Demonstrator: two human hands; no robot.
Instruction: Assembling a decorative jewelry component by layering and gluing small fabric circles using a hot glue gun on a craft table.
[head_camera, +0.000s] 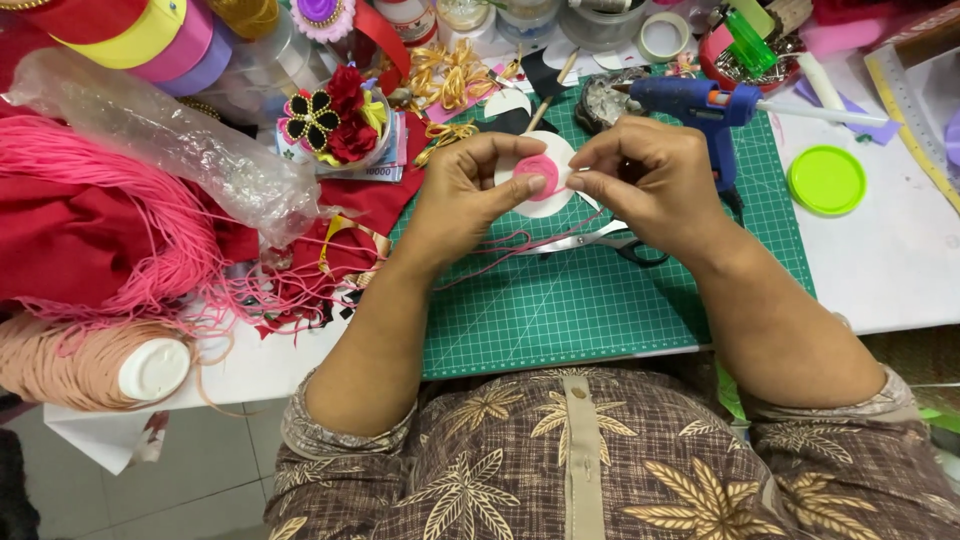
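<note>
White counter (890, 270) under me is crowded, with a green cutting mat (570, 300) at its middle. Over the mat's far half, my left hand (470, 185) and right hand (645, 180) pinch a white disc (545, 195) with a pink coil (540, 175) on it, fingers closed on its rim. Scissors (600, 240) lie just beneath, a blue glue gun (705, 105) just behind my right hand. Pink cord (120, 210) heaps at the left edge; a green lid (826, 180) sits right.

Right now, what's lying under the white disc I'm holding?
Under the white disc lie scissors and pink cord on the green cutting mat. The disc and both hands cover the scissors' blades.
</note>
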